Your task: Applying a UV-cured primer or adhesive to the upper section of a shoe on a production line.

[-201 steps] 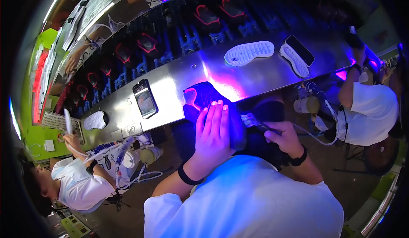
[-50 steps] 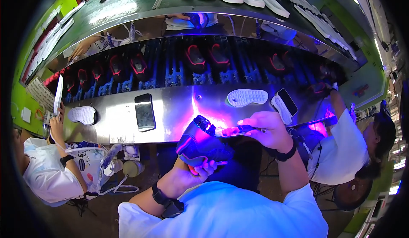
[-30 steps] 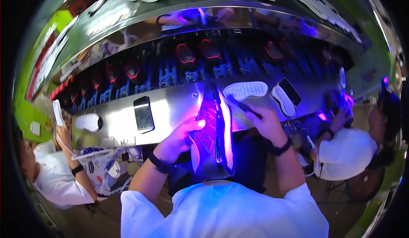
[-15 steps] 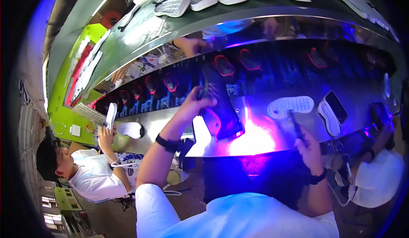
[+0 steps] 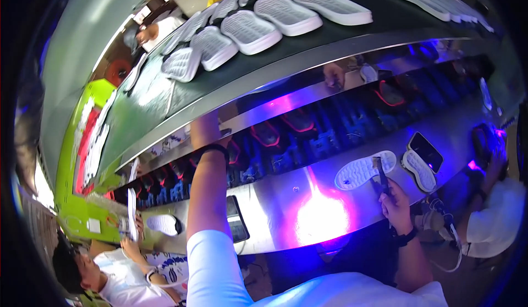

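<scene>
My left arm reaches forward over the rack, and my left hand (image 5: 205, 131) is at the metal ledge above a row of dark shoes with red edges; its fingers do not show clearly. In my right hand (image 5: 395, 205) is a dark-handled brush (image 5: 380, 174), its head over a white shoe sole (image 5: 352, 175) lying on the metal bench. Right of that, a second white sole (image 5: 419, 172) lies against a black flat device with a light rim (image 5: 427, 152).
Bright pink-white light falls on the metal bench (image 5: 275, 197). A black flat device (image 5: 237, 219) lies beside my left arm. White soles (image 5: 250, 32) line the green conveyor above. Co-workers sit at left (image 5: 110, 279) and right (image 5: 495, 224); the left one holds a sole (image 5: 132, 213).
The dark shoe upper is gone from view at my left hand, which has moved forward to the ledge. The brush has come up over the sole. The whole view has tilted.
</scene>
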Demonstrator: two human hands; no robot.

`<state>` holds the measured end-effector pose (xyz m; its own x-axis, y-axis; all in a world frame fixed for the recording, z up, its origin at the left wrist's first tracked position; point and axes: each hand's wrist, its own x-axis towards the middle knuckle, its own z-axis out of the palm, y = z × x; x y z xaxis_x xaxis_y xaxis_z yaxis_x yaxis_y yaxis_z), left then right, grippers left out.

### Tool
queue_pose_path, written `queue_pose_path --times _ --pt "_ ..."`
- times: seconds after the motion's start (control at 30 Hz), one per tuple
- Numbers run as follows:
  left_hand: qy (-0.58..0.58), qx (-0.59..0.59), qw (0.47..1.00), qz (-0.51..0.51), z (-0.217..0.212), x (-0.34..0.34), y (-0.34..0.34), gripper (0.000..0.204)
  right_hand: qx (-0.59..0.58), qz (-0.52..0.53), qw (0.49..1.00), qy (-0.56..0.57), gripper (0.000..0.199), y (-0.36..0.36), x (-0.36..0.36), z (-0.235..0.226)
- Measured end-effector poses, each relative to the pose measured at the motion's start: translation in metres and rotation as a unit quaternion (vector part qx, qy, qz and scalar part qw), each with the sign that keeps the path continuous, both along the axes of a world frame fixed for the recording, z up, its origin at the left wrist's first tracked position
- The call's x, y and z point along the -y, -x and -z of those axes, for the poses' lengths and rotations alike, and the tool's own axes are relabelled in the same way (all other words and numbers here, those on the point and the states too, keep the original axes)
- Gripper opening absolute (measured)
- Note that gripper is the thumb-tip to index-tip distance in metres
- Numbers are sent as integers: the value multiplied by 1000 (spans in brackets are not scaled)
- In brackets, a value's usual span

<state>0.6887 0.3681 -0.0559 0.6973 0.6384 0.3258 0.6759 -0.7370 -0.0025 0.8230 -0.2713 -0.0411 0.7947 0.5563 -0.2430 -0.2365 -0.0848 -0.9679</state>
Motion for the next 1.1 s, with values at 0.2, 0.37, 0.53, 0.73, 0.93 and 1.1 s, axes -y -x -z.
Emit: queue_pose_path --times 0.2,0.37,0.53,0.73,0.93,1.1 --pt "-7 27 999 42 -11 49 -85 61 -9 -25 999 -31 54 -5 6 -2" --pt "13 70 994 84 -7 132 -177 62 38 -11 998 -47 53 -6 12 23" --pt "166 -42 985 -5 -77 203 -172 50 29 -45 998 -25 51 -12 10 15" --pt "310 1 941 137 -108 292 -56 54 39 -36 998 -29 50 -19 18 3" --pt "209 -260 903 269 -143 404 86 77 -21 -40 998 -40 49 -16 22 -9" --pt "130 -245 884 376 -149 430 79 92 22 -73 997 19 46 10 46 -52"
